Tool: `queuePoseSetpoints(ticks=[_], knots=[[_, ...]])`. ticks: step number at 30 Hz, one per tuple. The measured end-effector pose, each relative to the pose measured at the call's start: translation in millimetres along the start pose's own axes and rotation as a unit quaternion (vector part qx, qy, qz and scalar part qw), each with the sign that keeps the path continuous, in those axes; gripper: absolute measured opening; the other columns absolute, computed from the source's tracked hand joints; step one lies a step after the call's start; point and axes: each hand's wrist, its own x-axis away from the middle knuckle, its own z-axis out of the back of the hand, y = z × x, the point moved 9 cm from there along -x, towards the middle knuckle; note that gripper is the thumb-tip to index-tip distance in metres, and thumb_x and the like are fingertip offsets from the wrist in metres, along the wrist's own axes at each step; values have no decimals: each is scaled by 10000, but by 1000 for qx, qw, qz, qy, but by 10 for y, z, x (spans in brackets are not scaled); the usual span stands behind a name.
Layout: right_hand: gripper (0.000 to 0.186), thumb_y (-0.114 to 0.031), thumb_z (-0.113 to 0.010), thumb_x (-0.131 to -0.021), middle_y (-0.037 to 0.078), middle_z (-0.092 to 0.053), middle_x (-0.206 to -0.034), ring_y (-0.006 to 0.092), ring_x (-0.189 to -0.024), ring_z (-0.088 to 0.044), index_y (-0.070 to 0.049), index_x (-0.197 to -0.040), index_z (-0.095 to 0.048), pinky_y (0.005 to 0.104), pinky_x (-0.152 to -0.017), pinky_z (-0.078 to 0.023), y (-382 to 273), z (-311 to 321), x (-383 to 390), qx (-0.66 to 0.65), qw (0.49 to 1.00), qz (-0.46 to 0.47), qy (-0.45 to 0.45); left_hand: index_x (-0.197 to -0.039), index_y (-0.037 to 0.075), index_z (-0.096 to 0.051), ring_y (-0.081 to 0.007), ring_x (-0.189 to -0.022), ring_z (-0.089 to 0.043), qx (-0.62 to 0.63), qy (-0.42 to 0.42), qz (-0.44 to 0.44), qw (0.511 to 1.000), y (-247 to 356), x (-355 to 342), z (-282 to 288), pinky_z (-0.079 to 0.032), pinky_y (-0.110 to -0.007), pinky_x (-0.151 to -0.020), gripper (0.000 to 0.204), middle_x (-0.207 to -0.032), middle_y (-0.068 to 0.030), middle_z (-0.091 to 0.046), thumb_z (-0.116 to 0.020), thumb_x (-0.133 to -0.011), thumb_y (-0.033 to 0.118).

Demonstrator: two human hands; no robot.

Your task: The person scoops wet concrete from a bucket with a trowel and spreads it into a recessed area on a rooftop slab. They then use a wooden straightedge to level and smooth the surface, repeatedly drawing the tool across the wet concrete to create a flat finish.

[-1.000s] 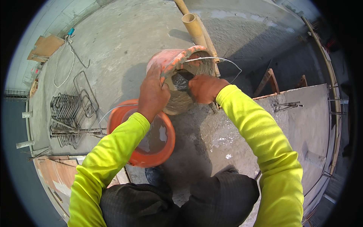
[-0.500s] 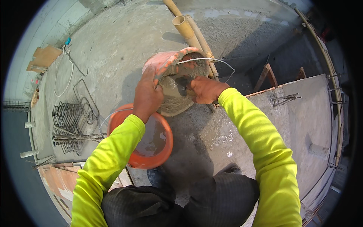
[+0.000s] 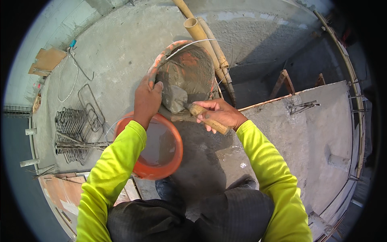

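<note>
An orange bucket (image 3: 189, 60) coated inside with wet grey mortar stands in front of me, its mouth tipped toward me. My left hand (image 3: 148, 97) is closed on the bucket's left rim, the thumb lying over the edge. By its wooden handle, my right hand (image 3: 219, 113) grips a trowel (image 3: 175, 99), whose mortar-smeared blade is at the near side of the bucket's mouth. Close below my left hand sits a second orange bucket (image 3: 177, 155) holding greyish water. A thin wire handle arches over the mortar bucket.
Bamboo poles (image 3: 207, 44) lie beside the mortar bucket along a recessed opening at the right. Bent steel stirrups (image 3: 71, 125) are stacked on the left of the concrete floor. Wooden boards (image 3: 62, 189) lie at the lower left. Several rebar ends (image 3: 305, 106) stick out at the right.
The mortar bucket has tilted back more upright, showing its inside. My right hand has drawn back from its mouth, bringing the trowel's handle into sight. My left hand has shifted slightly left on the rim.
</note>
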Motion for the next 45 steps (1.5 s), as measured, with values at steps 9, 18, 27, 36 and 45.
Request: queuePoseSetpoints(ticks=[9,18,27,36,45], knots=[[624,-100,-719,-927,96,-705,-975,124,-648,-648,24,-1489,-480,264,-534,-542,269,203,1294,-89,978,40,186,-1063,-32,-652,-181,-746,-644,137,135,180,965,-822,-259,443,-558,-357,-647,197,-902,-78,-657,-588,-980,134],[607,-73,-721,-874,149,-695,-930,216,-712,-678,93,-1420,-516,335,-642,-549,969,350,1106,171,923,15,344,-1095,-52,-609,-278,-764,-723,210,195,255,924,-1139,-238,582,-652,-468,-626,250,-989,-150,-674,-584,-972,164],[600,-106,-727,-818,271,-643,-974,433,-873,-653,103,-1346,-531,468,-784,-539,843,264,1159,465,817,102,325,-1211,-64,-557,-316,-812,-738,241,178,303,905,-1352,-202,679,-653,-464,-630,355,-1044,-186,-699,-565,-971,197],[519,-134,-658,-908,290,-675,-1149,438,-1006,-685,29,-1386,-537,442,-884,-552,523,861,1142,482,838,86,242,-1273,-71,-526,-327,-849,-737,241,179,340,891,-1492,-110,770,-654,-457,-673,428,-1095,-204,-691,-578,-964,220],[493,-304,-609,-1012,260,-662,-1261,443,-1067,-676,-6,-1400,-549,458,-953,-536,40,1671,218,663,741,50,96,-1263,-63,-570,-288,-865,-736,209,207,365,883,-1535,-15,835,-648,-418,-705,405,-1097,-174,-698,-593,-986,232]])
